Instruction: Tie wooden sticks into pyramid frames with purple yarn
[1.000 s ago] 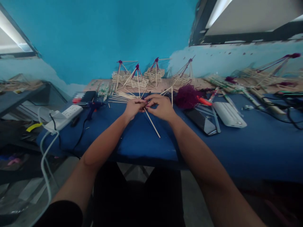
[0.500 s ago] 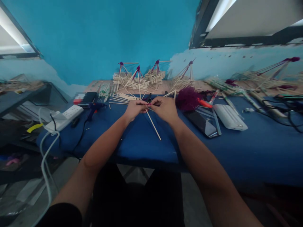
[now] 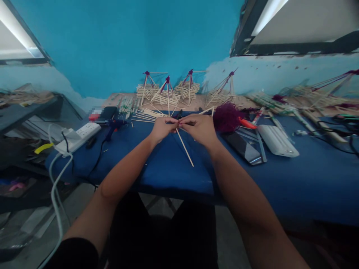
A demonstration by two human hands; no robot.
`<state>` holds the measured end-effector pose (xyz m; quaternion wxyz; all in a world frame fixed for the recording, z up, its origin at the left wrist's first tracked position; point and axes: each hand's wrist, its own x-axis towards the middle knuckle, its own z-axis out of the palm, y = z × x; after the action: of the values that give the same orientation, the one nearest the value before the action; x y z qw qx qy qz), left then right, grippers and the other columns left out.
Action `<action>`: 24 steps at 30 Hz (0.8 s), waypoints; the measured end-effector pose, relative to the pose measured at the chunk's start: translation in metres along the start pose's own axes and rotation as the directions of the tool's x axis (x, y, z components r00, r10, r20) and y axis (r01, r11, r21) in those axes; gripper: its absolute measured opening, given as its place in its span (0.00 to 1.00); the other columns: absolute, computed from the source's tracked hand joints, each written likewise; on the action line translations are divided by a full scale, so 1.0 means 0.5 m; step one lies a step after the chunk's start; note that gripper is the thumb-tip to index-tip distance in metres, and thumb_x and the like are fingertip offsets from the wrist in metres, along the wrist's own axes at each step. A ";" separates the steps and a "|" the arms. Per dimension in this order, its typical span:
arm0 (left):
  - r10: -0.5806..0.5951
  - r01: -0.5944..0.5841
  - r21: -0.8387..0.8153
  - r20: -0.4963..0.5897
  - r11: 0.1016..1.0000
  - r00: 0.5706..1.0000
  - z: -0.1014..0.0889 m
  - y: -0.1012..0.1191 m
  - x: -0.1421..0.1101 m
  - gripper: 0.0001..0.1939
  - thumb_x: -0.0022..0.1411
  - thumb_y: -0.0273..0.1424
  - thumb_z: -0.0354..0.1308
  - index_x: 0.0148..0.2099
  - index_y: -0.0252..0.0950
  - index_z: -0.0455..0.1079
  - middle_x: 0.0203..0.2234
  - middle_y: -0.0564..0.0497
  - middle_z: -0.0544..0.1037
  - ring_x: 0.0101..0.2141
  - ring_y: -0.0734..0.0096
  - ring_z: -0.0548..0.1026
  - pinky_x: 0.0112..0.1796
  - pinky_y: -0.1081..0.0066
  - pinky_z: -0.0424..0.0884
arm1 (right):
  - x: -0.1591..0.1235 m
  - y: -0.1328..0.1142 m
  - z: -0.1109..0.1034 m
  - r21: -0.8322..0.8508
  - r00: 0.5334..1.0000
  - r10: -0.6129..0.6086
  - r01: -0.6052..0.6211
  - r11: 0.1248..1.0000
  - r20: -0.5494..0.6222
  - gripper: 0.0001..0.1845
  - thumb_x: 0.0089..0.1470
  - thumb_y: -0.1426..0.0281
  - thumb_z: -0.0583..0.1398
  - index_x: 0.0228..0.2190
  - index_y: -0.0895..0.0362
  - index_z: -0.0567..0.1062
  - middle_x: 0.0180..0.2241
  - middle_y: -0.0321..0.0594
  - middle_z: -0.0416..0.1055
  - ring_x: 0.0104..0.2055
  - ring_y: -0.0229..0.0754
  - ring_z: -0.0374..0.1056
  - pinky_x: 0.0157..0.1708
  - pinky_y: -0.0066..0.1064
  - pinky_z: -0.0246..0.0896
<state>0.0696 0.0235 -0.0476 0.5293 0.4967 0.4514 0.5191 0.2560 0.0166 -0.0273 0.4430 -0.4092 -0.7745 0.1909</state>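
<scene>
My left hand (image 3: 162, 129) and my right hand (image 3: 200, 129) meet fingertip to fingertip over the blue table (image 3: 168, 172). Both pinch the crossing point of thin wooden sticks (image 3: 185, 147), one of which slants down toward me. A strand of purple yarn runs between the fingertips, though it is too fine to follow. A ball of purple yarn (image 3: 226, 117) lies just right of my right hand. Loose sticks (image 3: 143, 116) lie just behind my left hand.
Several finished stick baskets with purple-tied tops (image 3: 168, 93) stand along the back. A white power strip (image 3: 78, 136) with cables and a glue gun (image 3: 113, 125) lie at left. A phone (image 3: 244, 147), a white box (image 3: 277, 140) and more stick pieces fill the right.
My hands have stayed together on the sticks, with the fingertips drawn closer into a pinch. The view has shifted slightly, so everything sits a little further right.
</scene>
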 end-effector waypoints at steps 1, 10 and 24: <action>0.007 -0.007 0.006 0.006 1.000 1.000 -0.001 -0.001 0.000 0.10 0.50 0.24 0.83 0.31 0.33 0.84 0.24 0.54 0.81 0.25 0.77 0.77 0.34 0.71 0.79 | 0.000 0.001 -0.001 -0.006 1.000 0.016 -0.016 1.000 -0.017 0.07 0.56 0.71 0.70 0.30 0.50 0.90 0.39 0.40 0.88 0.43 0.49 0.84 0.51 0.42 0.76; 0.057 -0.060 0.050 0.057 0.997 0.997 -0.003 -0.002 0.002 0.06 0.55 0.20 0.76 0.32 0.32 0.84 0.23 0.55 0.81 0.24 0.79 0.78 0.34 0.74 0.79 | 0.002 0.013 0.016 0.165 0.983 0.169 -0.154 0.974 -0.076 0.06 0.50 0.66 0.72 0.27 0.55 0.83 0.28 0.39 0.81 0.32 0.44 0.77 0.38 0.35 0.68; 0.224 -0.239 0.141 0.112 0.961 0.968 -0.011 -0.019 0.013 0.03 0.58 0.24 0.76 0.32 0.34 0.85 0.28 0.55 0.80 0.24 0.79 0.78 0.29 0.75 0.75 | 0.007 0.011 0.016 0.283 0.985 0.171 -0.153 0.947 -0.040 0.07 0.48 0.68 0.73 0.28 0.55 0.81 0.28 0.37 0.79 0.32 0.41 0.74 0.37 0.34 0.68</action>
<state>0.0653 0.0306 -0.0576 0.4460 0.6095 0.4029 0.5170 0.2509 0.0233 -0.0333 0.5035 -0.4107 -0.6892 0.3206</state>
